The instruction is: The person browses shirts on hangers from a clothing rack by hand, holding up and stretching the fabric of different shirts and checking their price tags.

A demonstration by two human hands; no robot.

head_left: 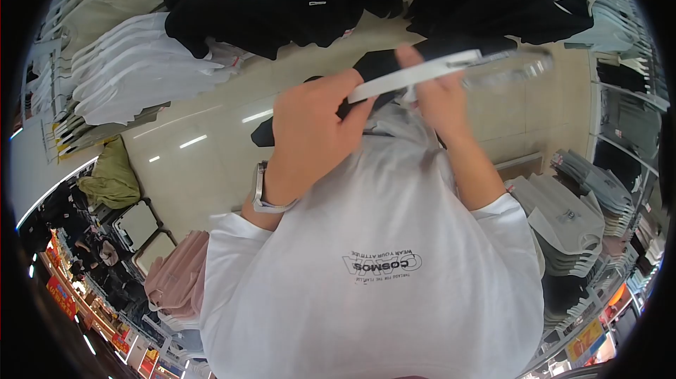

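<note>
My left hand (313, 129), with a watch (267, 192) at its wrist, pinches the left end of a flat white bar (422, 75). The bar slants up to the right and ends in a clear, blurred piece (510, 70). Behind the bar's middle, my right hand (443, 101) is wrapped round it, the thumb showing above. A small whitish piece by the right fingers is too blurred to name. Below both hands is the white printed T-shirt (373, 224) on my own body.
Black shirts (282, 9) hang ahead, with more black ones (500, 2) to the right. White shirts (137, 62) hang at the left. Pink garments (179, 273) are at lower left, grey-white shirts (563, 213) at right. A green garment (113, 175) lies near black-framed panels. Pale tiled floor (204, 118) shows between.
</note>
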